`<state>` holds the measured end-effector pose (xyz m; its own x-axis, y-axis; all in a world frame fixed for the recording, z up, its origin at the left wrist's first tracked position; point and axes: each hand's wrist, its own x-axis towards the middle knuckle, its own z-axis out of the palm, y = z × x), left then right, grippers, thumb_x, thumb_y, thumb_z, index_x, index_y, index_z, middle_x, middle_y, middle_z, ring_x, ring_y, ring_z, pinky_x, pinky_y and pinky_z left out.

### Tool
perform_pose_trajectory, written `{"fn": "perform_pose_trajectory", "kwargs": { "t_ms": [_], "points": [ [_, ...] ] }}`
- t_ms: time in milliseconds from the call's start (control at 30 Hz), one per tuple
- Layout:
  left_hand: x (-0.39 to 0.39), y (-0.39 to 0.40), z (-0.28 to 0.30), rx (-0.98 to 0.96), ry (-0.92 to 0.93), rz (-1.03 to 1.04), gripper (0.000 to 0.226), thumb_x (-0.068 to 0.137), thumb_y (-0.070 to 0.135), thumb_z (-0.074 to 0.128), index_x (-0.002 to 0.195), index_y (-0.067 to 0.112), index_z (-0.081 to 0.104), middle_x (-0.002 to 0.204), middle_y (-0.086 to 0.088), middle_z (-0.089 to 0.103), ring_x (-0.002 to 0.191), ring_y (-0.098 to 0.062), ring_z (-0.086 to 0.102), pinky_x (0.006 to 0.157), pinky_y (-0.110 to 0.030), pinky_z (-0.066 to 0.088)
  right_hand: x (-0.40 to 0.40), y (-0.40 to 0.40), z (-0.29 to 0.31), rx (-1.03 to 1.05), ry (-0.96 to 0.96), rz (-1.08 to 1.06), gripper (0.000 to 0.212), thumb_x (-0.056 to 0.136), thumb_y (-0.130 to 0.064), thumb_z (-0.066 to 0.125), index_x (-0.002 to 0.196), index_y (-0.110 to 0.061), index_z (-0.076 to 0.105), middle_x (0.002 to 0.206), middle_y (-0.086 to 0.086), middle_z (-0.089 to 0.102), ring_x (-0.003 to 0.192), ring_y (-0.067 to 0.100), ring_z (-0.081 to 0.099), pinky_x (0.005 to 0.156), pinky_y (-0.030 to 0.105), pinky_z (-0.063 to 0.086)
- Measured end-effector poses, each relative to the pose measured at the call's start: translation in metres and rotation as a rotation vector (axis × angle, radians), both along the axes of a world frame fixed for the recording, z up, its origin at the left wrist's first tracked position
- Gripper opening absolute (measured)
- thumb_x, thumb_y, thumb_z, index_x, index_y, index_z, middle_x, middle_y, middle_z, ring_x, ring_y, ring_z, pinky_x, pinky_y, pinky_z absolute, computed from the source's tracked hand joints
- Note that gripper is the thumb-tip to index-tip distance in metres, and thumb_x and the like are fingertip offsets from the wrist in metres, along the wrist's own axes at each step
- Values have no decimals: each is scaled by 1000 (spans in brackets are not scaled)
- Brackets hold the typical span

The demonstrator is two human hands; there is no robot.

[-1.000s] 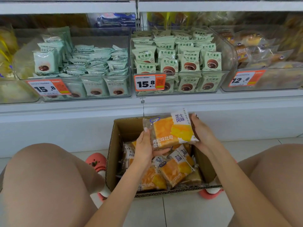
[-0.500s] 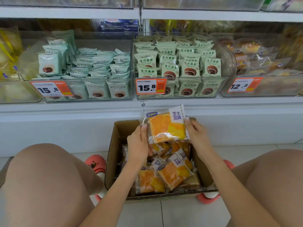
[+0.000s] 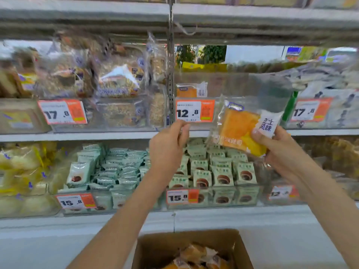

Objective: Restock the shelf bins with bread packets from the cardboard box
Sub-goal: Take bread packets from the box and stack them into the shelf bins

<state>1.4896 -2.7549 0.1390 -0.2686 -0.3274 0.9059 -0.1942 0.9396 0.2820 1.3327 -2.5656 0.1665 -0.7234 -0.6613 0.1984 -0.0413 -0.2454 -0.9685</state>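
My right hand (image 3: 281,152) grips an orange bread packet (image 3: 239,131) by its white-labelled end and holds it tilted in front of a clear shelf bin (image 3: 233,88) on the upper shelf. That bin carries a 12.8 price tag (image 3: 194,111), and one similar packet (image 3: 191,91) stands inside at its left. My left hand (image 3: 167,148) is raised to the bin's lower front edge below the tag, thumb and fingers pinched on it. The open cardboard box (image 3: 159,247) sits at the bottom of the view, with more bread packets (image 3: 196,257) inside.
Bins of green snack packets (image 3: 219,171) fill the lower shelf under both hands. Bagged breads (image 3: 116,80) crowd the upper shelf left of the metal upright (image 3: 171,74). Another shelf board (image 3: 252,18) runs close above the bin.
The packet has risen out of the box to the upper shelf, now in my right hand alone. My left hand let go and moved up to the bin's front. The view tilted upward.
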Motion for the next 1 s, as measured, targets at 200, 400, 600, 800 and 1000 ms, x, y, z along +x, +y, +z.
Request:
{"fn": "perform_pose_trajectory", "kwargs": {
  "t_ms": [200,400,600,800,1000],
  "points": [
    [-90,-55,55,-458,-127,274,30,89,31,43,76,13,63,69,-3,60,70,-26,56,69,-35,39,-75,-65,113,-8,94,-95,31,84,-11,67,113,-17,58,80,-6,73,64,8,68,55,25,58],
    [-115,-74,48,-546,105,362,41,98,28,39,62,16,56,55,0,48,52,-21,47,57,-31,23,-130,-166,121,252,97,16,29,82,-6,69,109,-14,60,67,-1,72,55,10,67,50,25,56],
    [-119,-77,43,-594,129,351,32,94,26,45,67,17,57,62,-1,56,57,-22,48,59,-33,25,-144,-247,96,492,295,109,47,79,-9,74,122,-9,54,105,4,66,102,24,61,95,42,46],
    [-122,-77,40,-583,144,346,40,98,26,37,67,15,60,61,-1,56,57,-22,49,61,-33,26,-166,-276,64,700,687,-30,49,77,-39,75,114,-11,59,100,5,64,87,21,61,69,33,54],
    [-122,-76,41,-573,141,351,39,98,26,37,68,15,60,59,-2,53,56,-23,48,60,-33,25,-166,-288,69,924,711,-1,32,82,-41,70,86,-11,60,81,6,64,70,19,64,56,25,51]
  ]
}}
